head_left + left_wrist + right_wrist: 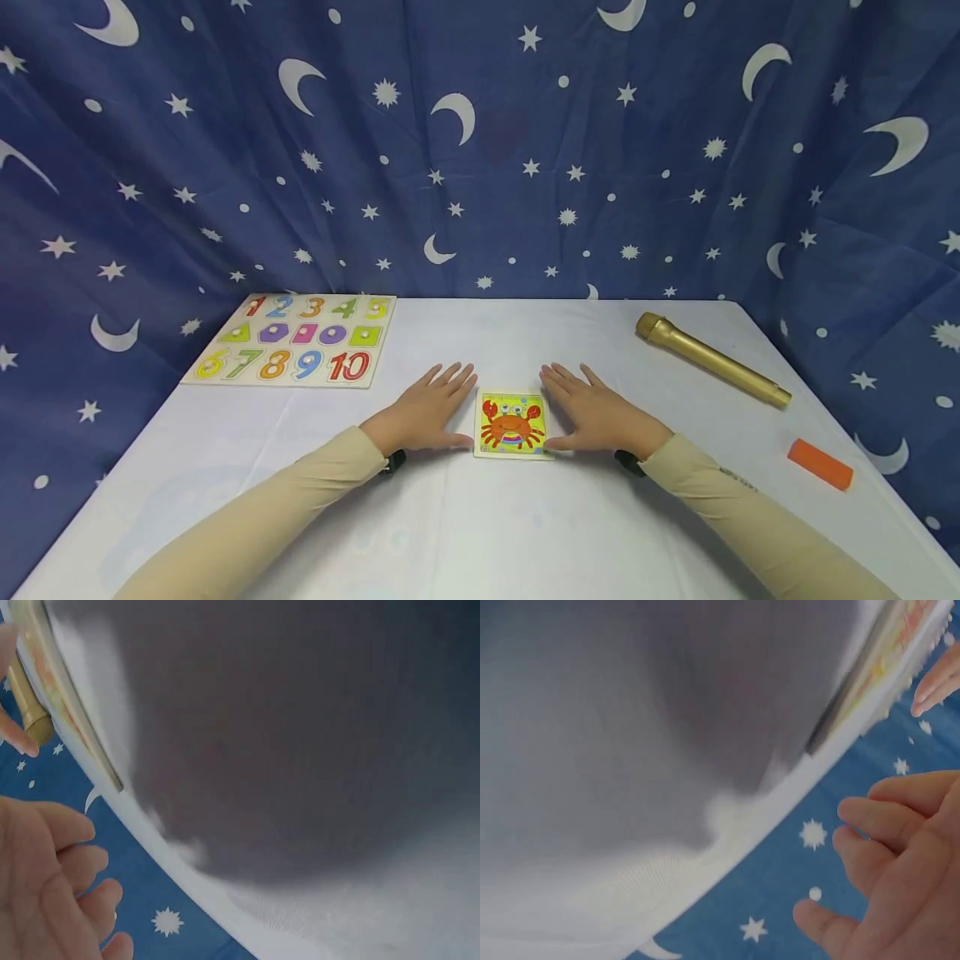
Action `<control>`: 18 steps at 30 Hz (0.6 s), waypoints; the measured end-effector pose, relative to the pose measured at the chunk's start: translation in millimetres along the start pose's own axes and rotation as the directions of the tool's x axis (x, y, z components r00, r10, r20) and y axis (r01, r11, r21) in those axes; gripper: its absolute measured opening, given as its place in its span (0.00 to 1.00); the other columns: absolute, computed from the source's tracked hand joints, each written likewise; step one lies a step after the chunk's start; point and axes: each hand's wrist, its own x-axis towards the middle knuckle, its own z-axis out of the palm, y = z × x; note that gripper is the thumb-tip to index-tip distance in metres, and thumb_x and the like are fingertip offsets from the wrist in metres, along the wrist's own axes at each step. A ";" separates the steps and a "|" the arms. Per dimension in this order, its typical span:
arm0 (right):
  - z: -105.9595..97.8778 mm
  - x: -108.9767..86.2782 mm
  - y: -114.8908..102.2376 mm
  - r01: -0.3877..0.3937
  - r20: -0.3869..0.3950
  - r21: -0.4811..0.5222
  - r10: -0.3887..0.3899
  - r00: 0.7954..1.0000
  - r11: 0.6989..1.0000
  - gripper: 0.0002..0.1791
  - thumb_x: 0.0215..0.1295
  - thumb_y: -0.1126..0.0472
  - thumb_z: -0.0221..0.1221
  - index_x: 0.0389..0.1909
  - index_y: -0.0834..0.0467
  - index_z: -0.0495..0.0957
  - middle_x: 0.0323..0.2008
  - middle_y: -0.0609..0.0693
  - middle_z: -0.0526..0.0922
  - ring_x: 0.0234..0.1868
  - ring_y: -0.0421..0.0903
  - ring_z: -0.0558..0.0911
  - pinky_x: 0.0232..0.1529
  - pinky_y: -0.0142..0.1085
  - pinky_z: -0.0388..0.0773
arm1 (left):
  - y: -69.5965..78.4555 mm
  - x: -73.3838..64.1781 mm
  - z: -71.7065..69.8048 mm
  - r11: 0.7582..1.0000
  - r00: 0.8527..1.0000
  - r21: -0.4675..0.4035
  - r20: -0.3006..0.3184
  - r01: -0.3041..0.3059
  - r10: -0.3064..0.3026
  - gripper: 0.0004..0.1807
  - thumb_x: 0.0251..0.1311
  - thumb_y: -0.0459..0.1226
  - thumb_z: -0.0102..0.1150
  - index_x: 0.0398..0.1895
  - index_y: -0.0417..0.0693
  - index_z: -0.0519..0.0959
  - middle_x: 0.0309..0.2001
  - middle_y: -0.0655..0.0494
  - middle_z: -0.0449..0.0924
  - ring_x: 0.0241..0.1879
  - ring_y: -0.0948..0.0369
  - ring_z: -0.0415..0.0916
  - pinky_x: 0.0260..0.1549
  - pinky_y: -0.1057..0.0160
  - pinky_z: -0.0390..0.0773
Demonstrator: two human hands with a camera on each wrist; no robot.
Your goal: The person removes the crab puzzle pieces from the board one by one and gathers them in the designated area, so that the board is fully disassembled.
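A small square crab puzzle (pixel 513 426), yellow with a red-orange crab, lies flat on the white table between both hands. On its left side, my left hand (pixel 429 410) lies with fingers extended and thumb pointing toward the puzzle's edge. My right hand (pixel 596 414) mirrors it on the other side, its thumb tip at the puzzle's right edge. Neither hand grips anything. In the left wrist view the left palm (pixel 45 892) and fingers show beside the puzzle's thin edge (pixel 71 705). The right wrist view shows the right hand (pixel 907 862) with spread fingers.
A number and shape puzzle board (pixel 296 340) lies at the back left of the white table (pixel 480 533). Toward the right are a gold microphone (pixel 712 360) and an orange block (pixel 821 464). A blue curtain (pixel 495 150) with moons and stars hangs behind.
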 end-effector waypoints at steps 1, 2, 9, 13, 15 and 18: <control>0.9 0.0 -1.3 0.005 0.026 0.007 -0.005 1.000 1.000 0.57 0.50 0.30 0.59 0.71 0.64 0.53 0.72 0.60 0.56 0.73 0.57 0.55 0.70 0.61 0.47 | 0.5 0.6 1.7 1.000 1.000 -0.001 0.012 -0.007 0.007 0.54 0.54 0.69 0.47 0.74 0.44 0.47 0.76 0.51 0.42 0.75 0.53 0.39 0.74 0.52 0.42; 1.6 -0.1 -2.3 0.007 0.049 0.017 -0.008 0.999 1.000 0.57 0.50 0.30 0.59 0.71 0.64 0.53 0.72 0.60 0.56 0.73 0.56 0.55 0.71 0.60 0.47 | 1.0 1.1 3.1 1.000 1.000 -0.001 0.027 -0.012 0.012 0.54 0.54 0.69 0.47 0.74 0.45 0.47 0.76 0.51 0.42 0.75 0.54 0.40 0.74 0.52 0.43; 4.9 0.2 -0.2 0.001 0.136 0.057 -0.009 0.991 0.998 0.57 0.50 0.30 0.59 0.70 0.64 0.54 0.71 0.60 0.58 0.73 0.56 0.57 0.71 0.59 0.48 | 4.5 6.8 4.2 1.000 0.993 -0.022 0.120 -0.019 0.021 0.56 0.51 0.71 0.46 0.75 0.47 0.46 0.76 0.53 0.43 0.75 0.56 0.40 0.74 0.54 0.43; 6.1 1.5 1.4 0.009 0.149 0.060 -0.018 0.989 0.998 0.56 0.50 0.30 0.59 0.70 0.65 0.55 0.71 0.60 0.59 0.72 0.56 0.58 0.70 0.59 0.50 | 5.5 9.4 2.4 0.999 0.989 -0.035 0.143 -0.015 0.019 0.56 0.50 0.72 0.47 0.75 0.48 0.46 0.76 0.54 0.43 0.75 0.57 0.40 0.74 0.55 0.42; 6.1 2.0 1.4 0.013 0.151 0.059 -0.022 0.988 0.998 0.56 0.50 0.30 0.60 0.70 0.65 0.56 0.71 0.60 0.59 0.72 0.56 0.58 0.70 0.59 0.51 | 5.6 10.3 2.1 0.999 0.988 -0.043 0.151 -0.014 0.020 0.57 0.50 0.72 0.47 0.75 0.48 0.46 0.76 0.55 0.43 0.75 0.57 0.40 0.74 0.55 0.42; 5.4 2.0 0.3 0.009 0.154 0.057 -0.018 0.988 0.998 0.56 0.49 0.30 0.60 0.70 0.64 0.56 0.71 0.59 0.59 0.72 0.56 0.58 0.70 0.59 0.51 | 6.1 11.0 1.4 0.998 0.987 -0.058 0.157 -0.013 0.022 0.57 0.50 0.71 0.48 0.75 0.48 0.46 0.76 0.54 0.44 0.75 0.57 0.41 0.74 0.55 0.42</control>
